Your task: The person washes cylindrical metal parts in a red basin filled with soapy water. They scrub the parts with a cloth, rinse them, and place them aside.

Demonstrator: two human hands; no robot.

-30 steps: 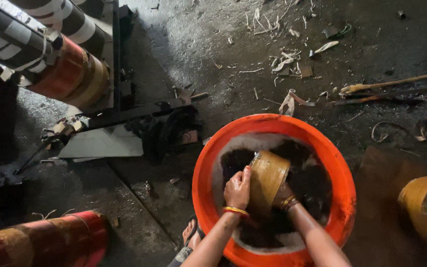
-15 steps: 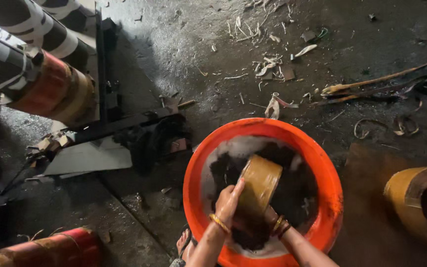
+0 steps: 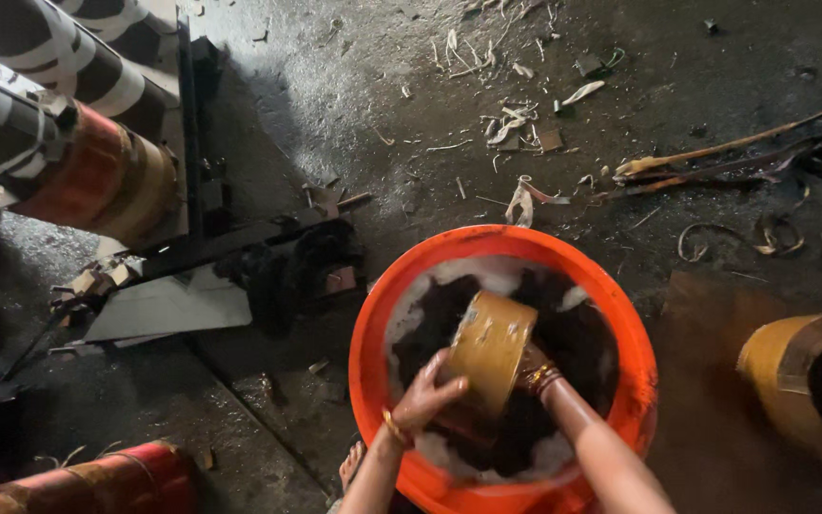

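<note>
Gripping the tan roll (image 3: pixel 490 348) over the orange tub (image 3: pixel 639 381), your left hand (image 3: pixel 427 397) clasped its side; your right hand (image 3: pixel 529 366) was mostly hidden, its grip unclear.

— What's underfoot here?

— A dark, gritty concrete floor (image 3: pixel 354 105), wet-looking in patches.

— And what's lying on it?

— An orange tub (image 3: pixel 378 314) sits near the middle. Far behind it, pale shavings and scraps (image 3: pixel 516 114) are scattered. To the far right lie long bent strips (image 3: pixel 715 152) and curled wire bits (image 3: pixel 773 233). A yellow drum (image 3: pixel 773 366) rests at the right edge, and a red roll (image 3: pixel 116 481) lies near left.
</note>
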